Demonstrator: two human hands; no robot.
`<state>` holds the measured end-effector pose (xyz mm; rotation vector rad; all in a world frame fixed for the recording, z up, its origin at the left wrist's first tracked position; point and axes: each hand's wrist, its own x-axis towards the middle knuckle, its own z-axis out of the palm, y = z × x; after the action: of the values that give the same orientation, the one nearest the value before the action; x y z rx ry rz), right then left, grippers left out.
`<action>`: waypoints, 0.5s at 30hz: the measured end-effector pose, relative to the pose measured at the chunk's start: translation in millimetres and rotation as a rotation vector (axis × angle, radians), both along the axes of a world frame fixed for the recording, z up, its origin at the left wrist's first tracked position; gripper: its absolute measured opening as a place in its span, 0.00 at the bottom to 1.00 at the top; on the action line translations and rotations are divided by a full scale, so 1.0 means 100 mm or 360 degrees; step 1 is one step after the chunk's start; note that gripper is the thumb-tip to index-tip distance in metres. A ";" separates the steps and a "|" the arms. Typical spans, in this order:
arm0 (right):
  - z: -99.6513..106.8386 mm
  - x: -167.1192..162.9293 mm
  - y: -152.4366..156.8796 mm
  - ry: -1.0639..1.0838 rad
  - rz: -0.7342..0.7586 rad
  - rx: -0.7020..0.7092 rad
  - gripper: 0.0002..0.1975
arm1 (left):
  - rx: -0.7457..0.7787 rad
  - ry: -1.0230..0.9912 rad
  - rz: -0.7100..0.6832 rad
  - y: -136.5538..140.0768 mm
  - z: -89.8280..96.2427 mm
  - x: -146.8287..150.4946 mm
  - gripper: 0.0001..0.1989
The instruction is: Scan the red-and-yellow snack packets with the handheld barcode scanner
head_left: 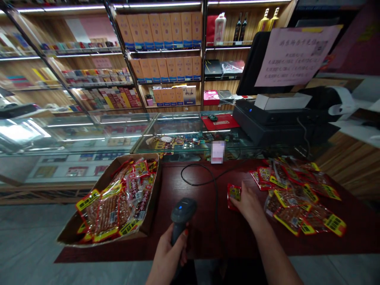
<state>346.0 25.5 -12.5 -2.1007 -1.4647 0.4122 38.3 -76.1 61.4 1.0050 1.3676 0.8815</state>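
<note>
My left hand [171, 250] is wrapped round the handle of a dark barcode scanner [183, 210], whose head shows a small blue light. To the right, my right hand [248, 204] has its fingers on a small red snack packet [233, 194] at the table top; part of the packet is hidden under the fingers. Beyond that hand lies a loose pile of red and yellow snack packets [297, 198]. On the left stands an open cardboard box [157, 178] filled with similar packets [111, 209].
A black cable [197, 184] loops over the dark red table [169, 174]. Behind is a glass display counter [142, 138], with a mouse [212, 118] on a red mat [222, 124]. A monitor [252, 63] with a paper sign stands at the right. Stocked shelves [166, 51] line the back.
</note>
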 end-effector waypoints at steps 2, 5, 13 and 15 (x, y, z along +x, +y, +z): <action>-0.03 -0.05 0.07 0.0118 0.0011 -0.0007 0.48 | 0.0008 -0.0012 0.0010 -0.01 0.01 0.01 0.36; -0.06 -0.05 0.11 0.0377 0.0000 0.0025 0.42 | 0.0004 -0.0024 0.0019 -0.03 0.01 0.00 0.37; 0.02 -0.30 0.09 0.1344 -0.0184 0.0439 0.24 | -0.0016 0.0019 0.0072 -0.04 -0.01 -0.14 0.37; 0.03 -0.59 0.09 0.1513 -0.0118 0.0484 0.26 | -0.0010 0.0026 0.0062 -0.03 0.00 -0.14 0.35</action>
<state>286.6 34.5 -9.3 -1.3754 -0.8065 0.9272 24.5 -79.6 61.0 0.9857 1.4071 0.8995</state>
